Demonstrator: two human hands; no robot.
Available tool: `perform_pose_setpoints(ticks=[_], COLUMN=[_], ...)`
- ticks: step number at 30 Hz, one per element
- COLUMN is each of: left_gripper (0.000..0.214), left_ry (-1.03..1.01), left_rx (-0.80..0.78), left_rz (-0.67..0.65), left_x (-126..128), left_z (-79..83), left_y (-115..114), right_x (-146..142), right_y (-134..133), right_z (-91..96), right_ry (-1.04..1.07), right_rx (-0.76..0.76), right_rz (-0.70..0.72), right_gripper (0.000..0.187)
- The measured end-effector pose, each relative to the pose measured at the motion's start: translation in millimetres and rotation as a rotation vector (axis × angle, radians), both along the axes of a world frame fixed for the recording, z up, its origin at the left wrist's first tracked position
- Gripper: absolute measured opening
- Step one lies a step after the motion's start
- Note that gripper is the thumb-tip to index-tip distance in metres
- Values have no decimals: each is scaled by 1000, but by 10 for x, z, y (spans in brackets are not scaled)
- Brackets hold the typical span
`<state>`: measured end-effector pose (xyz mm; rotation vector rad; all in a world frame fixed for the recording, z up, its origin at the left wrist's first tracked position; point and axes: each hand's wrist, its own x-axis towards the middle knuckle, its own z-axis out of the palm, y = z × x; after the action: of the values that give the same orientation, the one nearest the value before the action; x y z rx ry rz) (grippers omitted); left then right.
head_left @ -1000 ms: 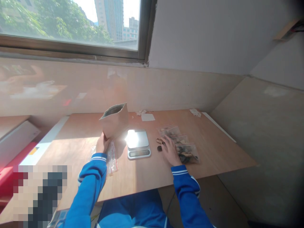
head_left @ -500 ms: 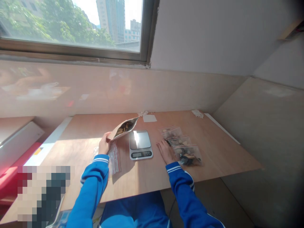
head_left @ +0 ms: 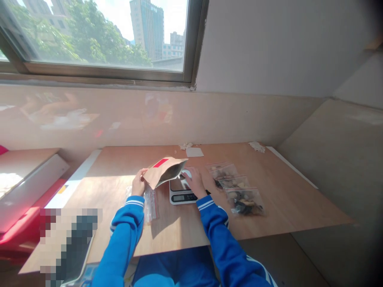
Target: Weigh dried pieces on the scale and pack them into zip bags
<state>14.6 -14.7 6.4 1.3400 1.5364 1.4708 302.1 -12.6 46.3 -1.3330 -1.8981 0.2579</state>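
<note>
Left hand [head_left: 139, 184] grips the tilted bag [head_left: 164, 170] mid-frame; better keep its mouth low over the scale [head_left: 182, 195]; grasp of right hand [head_left: 196, 181] unclear.

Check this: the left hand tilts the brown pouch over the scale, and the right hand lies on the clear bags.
Not quite. In the head view the right hand is over the scale, by the pouch mouth; the clear bags lie apart to its right.

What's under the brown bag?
The scale sits under the bag. Only its front edge with the display shows. The bag and the right hand cover most of its tray. The left hand holds the bag tilted.
</note>
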Motion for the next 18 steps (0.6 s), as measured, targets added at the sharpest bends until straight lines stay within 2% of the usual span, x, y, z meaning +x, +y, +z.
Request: perform_pose_setpoints(ticks=[4, 7, 9, 11, 13, 18], left_gripper=[39, 41, 41, 40, 39, 39], left_ry=[15, 30, 25, 12, 1, 4], left_rx=[11, -2, -5, 6, 14, 27], left_rz=[1, 1, -2, -7, -14, -28], left_x=[-34, -50, -48, -40, -36, -52], left_z=[-72, -88, -78, -65, -59, -83], left_y=[28, 39, 35, 27, 24, 41], right_x=[428, 704, 800, 809, 731, 283], right_y=[-379, -591, -635, -599, -503, -184], right_z=[-331, -562, -635, -621, -529, -181], right_ry=[-54, -90, -56, 22, 123, 373], right_rx=[5, -39, -61, -72, -72, -108], right_rz=[-199, -237, -215, -185, -172, -64], right_gripper=[30, 29, 30, 31, 32, 30])
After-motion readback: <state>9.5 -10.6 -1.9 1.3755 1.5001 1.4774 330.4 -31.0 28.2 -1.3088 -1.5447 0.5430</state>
